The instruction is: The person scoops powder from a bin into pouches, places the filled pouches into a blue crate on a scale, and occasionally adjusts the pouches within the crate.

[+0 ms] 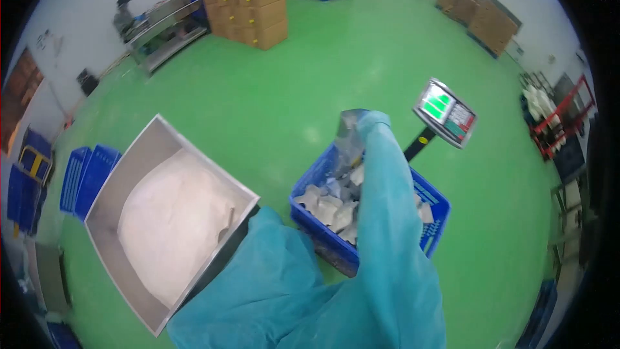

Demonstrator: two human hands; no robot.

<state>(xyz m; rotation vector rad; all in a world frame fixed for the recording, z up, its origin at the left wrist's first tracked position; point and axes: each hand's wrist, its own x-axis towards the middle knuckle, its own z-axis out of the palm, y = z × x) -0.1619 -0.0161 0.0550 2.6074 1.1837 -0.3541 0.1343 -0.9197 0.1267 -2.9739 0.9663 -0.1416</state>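
A strip of green floor [278,142] parts the rims of one four-sided grey metal tub [208,170], heaped with white powdery material [171,220], and one blue slatted plastic basket [439,210], holding ragged greyish-white pieces [329,210] too overlapped to count. One translucent grey plastic bag [349,145] stands at the basket's far corner, beside the teal right sleeve [394,220]; whether the hidden right hand grips it, I cannot tell. The left hand is out of sight.

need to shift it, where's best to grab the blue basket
Probably by the top rim of the blue basket, on opposite sides, from above and the near side: the rim surrounds the pale pieces, and the scale post rises at its far side.
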